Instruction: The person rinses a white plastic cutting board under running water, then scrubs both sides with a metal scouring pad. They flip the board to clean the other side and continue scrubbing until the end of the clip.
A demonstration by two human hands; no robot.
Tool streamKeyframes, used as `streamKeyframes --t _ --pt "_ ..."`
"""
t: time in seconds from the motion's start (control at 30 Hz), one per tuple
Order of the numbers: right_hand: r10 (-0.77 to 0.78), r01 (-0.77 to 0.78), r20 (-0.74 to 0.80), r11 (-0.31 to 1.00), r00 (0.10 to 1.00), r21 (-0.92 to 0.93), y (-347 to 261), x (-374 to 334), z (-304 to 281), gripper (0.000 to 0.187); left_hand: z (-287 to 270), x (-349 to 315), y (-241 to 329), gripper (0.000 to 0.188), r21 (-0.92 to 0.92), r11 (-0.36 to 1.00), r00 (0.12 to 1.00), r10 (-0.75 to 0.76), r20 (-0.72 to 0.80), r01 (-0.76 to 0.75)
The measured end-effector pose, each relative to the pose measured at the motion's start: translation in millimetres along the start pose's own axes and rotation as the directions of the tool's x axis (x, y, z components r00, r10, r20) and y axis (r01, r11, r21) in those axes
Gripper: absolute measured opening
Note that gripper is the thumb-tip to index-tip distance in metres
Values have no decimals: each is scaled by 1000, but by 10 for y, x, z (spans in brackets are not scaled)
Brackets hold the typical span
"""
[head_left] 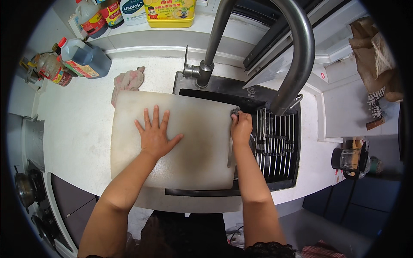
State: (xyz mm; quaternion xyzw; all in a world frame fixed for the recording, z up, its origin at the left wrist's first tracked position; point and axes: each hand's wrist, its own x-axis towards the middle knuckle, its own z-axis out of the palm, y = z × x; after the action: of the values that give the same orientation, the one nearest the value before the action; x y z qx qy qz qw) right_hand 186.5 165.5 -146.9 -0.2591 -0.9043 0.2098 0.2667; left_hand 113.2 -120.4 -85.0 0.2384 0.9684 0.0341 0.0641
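Observation:
A large pale cutting board [202, 167] with a brownish stain lies partly on the counter and partly over the black sink [241, 95]. My left hand [155, 136] presses flat on the board, fingers spread, left of the stain. At the board's right edge, near its far corner, my right hand [242, 128] is closed around a dark grey scouring pad [234, 112]. The pad touches the edge there, and my fingers partly cover it.
A grey faucet [297, 56] arches over the sink, above a metal rack [275, 142]. Behind the board lies a pinkish cloth [128, 81]. Bottles and a large jug [88, 58] stand at the back left. A blender jar [349, 159] sits at the right.

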Motion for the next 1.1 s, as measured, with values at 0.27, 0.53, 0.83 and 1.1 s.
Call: streamKeyframes --t 0.27,0.53,0.83,1.1 --pt "-265 251 175 963 948 95 -854 -139 291 18 -5 5 -23 96 -16 1000 1000 -9 11 9" --pt "87 -85 81 996 993 -24 -884 116 553 22 -76 35 38 94 -26 1000 998 -12 56 13" --pt "232 -220 82 965 969 -140 -499 349 323 16 -84 9 20 94 -44 999 998 -15 64 18" --pt "99 -80 171 990 980 -114 -611 373 452 17 -73 22 -20 94 -38 999 999 -13 47 15"
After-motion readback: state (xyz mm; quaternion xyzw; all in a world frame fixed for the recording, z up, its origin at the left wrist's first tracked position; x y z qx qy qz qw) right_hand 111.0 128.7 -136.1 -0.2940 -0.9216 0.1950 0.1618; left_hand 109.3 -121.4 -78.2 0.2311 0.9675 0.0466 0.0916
